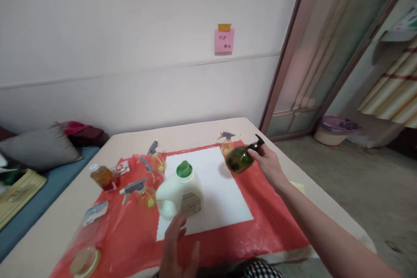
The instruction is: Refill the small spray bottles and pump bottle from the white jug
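My right hand [265, 160] is closed round the neck of a green pump bottle [239, 159] with a black pump top, tilted over the right edge of a white sheet [224, 195]. Nearer to me, my left hand [177, 247] has its fingers apart and holds nothing. Just beyond its fingertips stands a large pale detergent jug [179, 191] with a green spout, upright on the sheet. Whether the fingertips touch the jug I cannot tell. Behind the pump bottle is a clear spray bottle [227, 144] with a grey trigger head.
Several more spray bottles, one in front [145, 195], stand left of the jug on a red cloth [130, 234]. A bottle of amber liquid [103, 177] and a round lidded jar [85, 261] are farther left. Behind the table [195, 130] rises a white wall with a pink note [224, 41].
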A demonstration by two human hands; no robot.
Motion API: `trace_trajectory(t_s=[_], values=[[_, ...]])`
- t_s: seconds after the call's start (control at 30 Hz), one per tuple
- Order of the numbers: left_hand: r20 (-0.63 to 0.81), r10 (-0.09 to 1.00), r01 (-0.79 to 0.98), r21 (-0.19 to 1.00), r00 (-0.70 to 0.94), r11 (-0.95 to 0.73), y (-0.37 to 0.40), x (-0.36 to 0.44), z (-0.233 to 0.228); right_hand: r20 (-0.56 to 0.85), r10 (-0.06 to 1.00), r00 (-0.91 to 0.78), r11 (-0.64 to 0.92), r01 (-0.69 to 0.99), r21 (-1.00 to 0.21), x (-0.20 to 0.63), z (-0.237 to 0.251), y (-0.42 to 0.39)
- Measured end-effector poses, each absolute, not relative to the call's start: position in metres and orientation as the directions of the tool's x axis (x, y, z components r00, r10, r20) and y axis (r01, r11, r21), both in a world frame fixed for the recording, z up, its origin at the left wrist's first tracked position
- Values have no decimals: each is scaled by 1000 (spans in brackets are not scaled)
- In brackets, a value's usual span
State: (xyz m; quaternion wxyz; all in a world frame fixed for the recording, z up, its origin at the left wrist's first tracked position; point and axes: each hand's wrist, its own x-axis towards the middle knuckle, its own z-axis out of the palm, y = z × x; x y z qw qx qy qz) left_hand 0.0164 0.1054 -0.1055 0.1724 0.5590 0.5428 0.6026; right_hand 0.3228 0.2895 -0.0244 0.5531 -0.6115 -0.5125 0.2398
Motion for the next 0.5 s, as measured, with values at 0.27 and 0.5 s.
trace_trajectory(t_s=[0.27,0.5], values=[[423,746,-1,869,-514,-494,79,71,-52,31,994,101,48,-175,-983,222,8,117],[-220,972,-739,640,86,211,50,31,-43,72,981,-181,2,-364,-931,197,6,96]])
